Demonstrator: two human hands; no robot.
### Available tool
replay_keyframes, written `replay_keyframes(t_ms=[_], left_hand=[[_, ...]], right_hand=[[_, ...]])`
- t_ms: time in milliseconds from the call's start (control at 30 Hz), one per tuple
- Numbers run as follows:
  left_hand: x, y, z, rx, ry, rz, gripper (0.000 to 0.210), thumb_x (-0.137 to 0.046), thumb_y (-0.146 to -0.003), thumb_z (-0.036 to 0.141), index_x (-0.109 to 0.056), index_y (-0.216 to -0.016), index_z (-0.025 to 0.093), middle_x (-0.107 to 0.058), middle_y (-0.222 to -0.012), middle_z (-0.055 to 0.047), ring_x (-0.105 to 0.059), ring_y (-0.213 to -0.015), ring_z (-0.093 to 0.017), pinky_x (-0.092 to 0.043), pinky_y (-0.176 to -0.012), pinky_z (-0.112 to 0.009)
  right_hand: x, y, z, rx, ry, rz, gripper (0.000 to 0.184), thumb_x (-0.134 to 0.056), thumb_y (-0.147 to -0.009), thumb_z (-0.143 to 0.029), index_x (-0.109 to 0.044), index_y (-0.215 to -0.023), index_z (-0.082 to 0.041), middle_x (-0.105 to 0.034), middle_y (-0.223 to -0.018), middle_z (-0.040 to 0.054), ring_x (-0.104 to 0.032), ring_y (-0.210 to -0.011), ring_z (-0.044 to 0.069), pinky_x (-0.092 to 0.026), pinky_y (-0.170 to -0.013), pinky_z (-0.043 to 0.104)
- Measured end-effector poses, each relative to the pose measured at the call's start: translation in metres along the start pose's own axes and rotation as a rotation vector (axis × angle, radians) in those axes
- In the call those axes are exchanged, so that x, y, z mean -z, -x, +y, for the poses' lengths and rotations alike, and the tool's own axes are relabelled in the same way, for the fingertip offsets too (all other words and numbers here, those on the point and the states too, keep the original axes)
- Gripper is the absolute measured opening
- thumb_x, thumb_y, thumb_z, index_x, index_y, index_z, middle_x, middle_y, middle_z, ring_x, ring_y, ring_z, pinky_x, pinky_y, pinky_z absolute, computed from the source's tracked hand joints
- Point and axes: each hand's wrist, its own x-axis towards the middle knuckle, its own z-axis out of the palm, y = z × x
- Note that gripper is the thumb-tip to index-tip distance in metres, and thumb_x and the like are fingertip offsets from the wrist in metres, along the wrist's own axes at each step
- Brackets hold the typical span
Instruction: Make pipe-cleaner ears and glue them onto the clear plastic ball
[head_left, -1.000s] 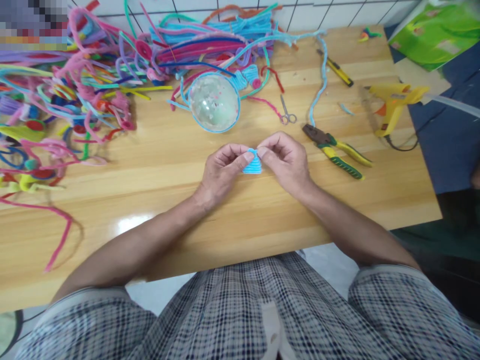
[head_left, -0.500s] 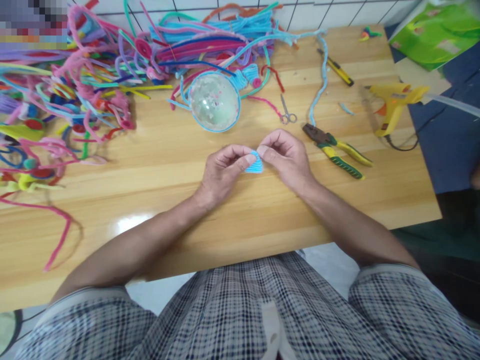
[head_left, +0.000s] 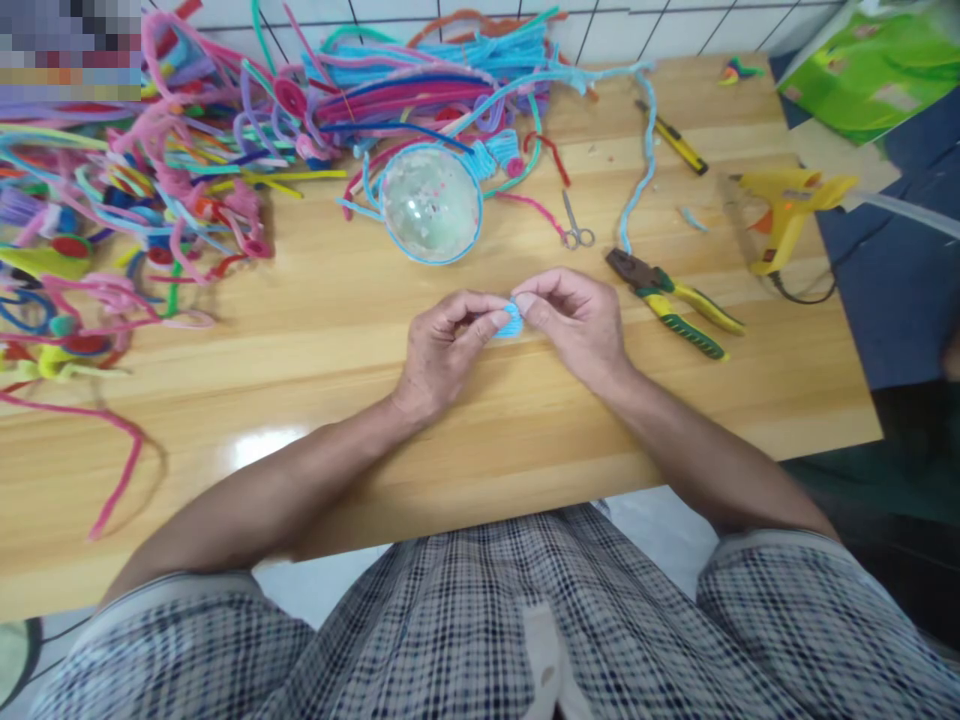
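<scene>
Between my two hands is a small light blue piece of ridged, folded pipe cleaner (head_left: 511,322). My left hand (head_left: 450,345) pinches it between thumb and forefinger. My right hand (head_left: 574,320) is closed at the upper right edge of the same piece, thumb against forefinger, and the fingertips of both hands nearly meet. Much of the blue piece is hidden behind the fingers. Pliers (head_left: 660,295) with yellow-green handles lie just right of my right hand. Beyond my hands, small scissors (head_left: 576,225) rest on the wooden table (head_left: 337,350).
A clear dome (head_left: 431,205) with a blue rim stands ahead. Tangled coloured pipe cleaners (head_left: 150,190) fill the left and back. On the right are a yellow glue gun (head_left: 787,205) with its cord, a yellow cutter (head_left: 679,145) and a green package (head_left: 870,75).
My right hand has lowered slightly, and the blue piece has turned so that less of it shows below the fingers. Both hands keep their pinch.
</scene>
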Motion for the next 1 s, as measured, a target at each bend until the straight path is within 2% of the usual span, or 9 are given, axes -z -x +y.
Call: replay_keyframes(t_ms=[100,233,467,633,767,933,1000], left_hand=[[-0.001,-0.001,-0.001,0.017,0.024,0.052,0.035,-0.095,-0.092,0.059,-0.089,-0.099,0.025,-0.089,-0.096,-0.003,-0.080,-0.085,-0.016,-0.065,-0.084,-0.028],[-0.004,-0.001,-0.002,0.037,0.056,0.105,0.042,-0.095,-0.089,0.065,-0.088,-0.097,0.024,-0.086,-0.093,-0.002,-0.079,-0.085,-0.016,-0.065,-0.082,-0.029],[-0.002,-0.003,0.003,-0.002,0.029,0.080,0.036,-0.098,-0.088,0.061,-0.089,-0.092,0.026,-0.084,-0.091,-0.002,-0.076,-0.086,-0.016,-0.059,-0.083,-0.029],[0.000,-0.006,0.006,-0.001,0.016,0.030,0.036,-0.098,-0.087,0.062,-0.089,-0.090,0.027,-0.084,-0.091,-0.003,-0.075,-0.085,-0.017,-0.059,-0.082,-0.032],[-0.001,-0.006,0.000,0.074,0.073,0.027,0.044,-0.101,-0.082,0.064,-0.084,-0.088,0.024,-0.083,-0.089,-0.002,-0.075,-0.083,-0.017,-0.061,-0.082,-0.031],[-0.003,-0.006,-0.006,0.096,0.169,0.035,0.054,-0.105,-0.076,0.064,-0.080,-0.103,0.024,-0.081,-0.085,0.001,-0.076,-0.077,-0.015,-0.062,-0.077,-0.029],[-0.004,-0.006,-0.006,0.101,0.170,0.028,0.052,-0.104,-0.078,0.063,-0.082,-0.101,0.023,-0.083,-0.087,-0.001,-0.077,-0.079,-0.016,-0.063,-0.078,-0.030]], right_hand=[[-0.001,0.001,0.002,0.010,0.028,0.056,0.045,-0.085,-0.095,-0.070,-0.078,-0.099,-0.026,-0.079,-0.090,-0.0004,-0.072,-0.081,0.016,-0.064,-0.077,0.032],[-0.002,0.006,-0.003,0.102,0.120,0.122,0.040,-0.083,-0.099,-0.066,-0.077,-0.100,-0.026,-0.079,-0.093,-0.0001,-0.073,-0.084,0.017,-0.065,-0.082,0.035],[-0.002,0.008,-0.009,0.244,0.233,0.048,0.023,-0.079,-0.106,-0.051,-0.083,-0.102,-0.028,-0.083,-0.096,0.0033,-0.075,-0.085,0.020,-0.065,-0.084,0.039],[0.000,0.006,-0.006,0.255,0.258,0.026,0.024,-0.077,-0.107,-0.052,-0.083,-0.101,-0.030,-0.083,-0.095,0.0038,-0.074,-0.088,0.022,-0.065,-0.085,0.041],[0.001,0.005,-0.005,0.257,0.258,-0.008,0.024,-0.076,-0.107,-0.052,-0.083,-0.101,-0.030,-0.084,-0.097,0.0046,-0.075,-0.090,0.023,-0.064,-0.086,0.042],[0.004,0.004,-0.002,0.258,0.240,-0.051,0.026,-0.073,-0.109,-0.051,-0.081,-0.101,-0.028,-0.082,-0.096,0.0032,-0.074,-0.088,0.021,-0.063,-0.085,0.039],[0.004,0.004,-0.002,0.257,0.236,-0.065,0.026,-0.072,-0.110,-0.051,-0.081,-0.102,-0.028,-0.081,-0.095,0.0029,-0.073,-0.087,0.021,-0.062,-0.085,0.038]])
